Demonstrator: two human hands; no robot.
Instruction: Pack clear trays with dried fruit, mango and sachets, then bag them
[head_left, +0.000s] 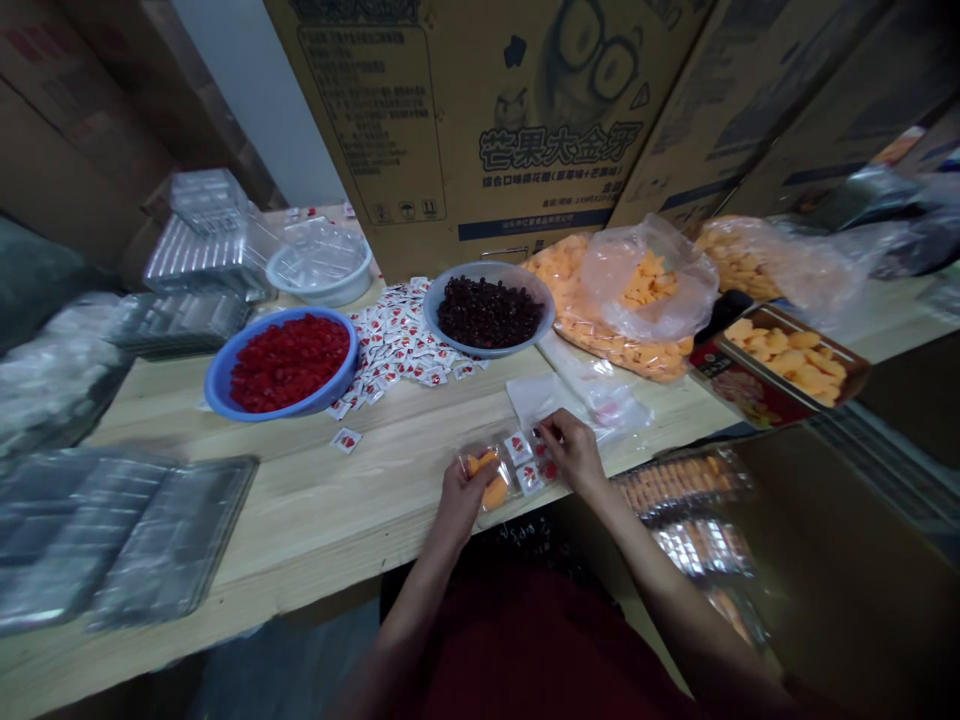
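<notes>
A small clear plastic tray (508,492) lies at the table's front edge. Orange pieces (495,492) fill its left part, two small white packets (528,478) with red print its middle, and red and dark pieces (550,469) its right part. My left hand (466,487) grips the tray's left end, thumb over the orange pieces. At the right end, my right hand (571,447) pinches with its fingertips above the red pieces; what lies between the fingertips is too small to make out.
Behind the tray stand a blue bowl (217,372) of red pieces, a packet pile (405,335) and a bowl (487,351) of dark pieces. Orange pieces fill bags (664,345) and a tin (750,392) at right. Empty trays (176,540) lie left; an open carton (825,520) is lower right.
</notes>
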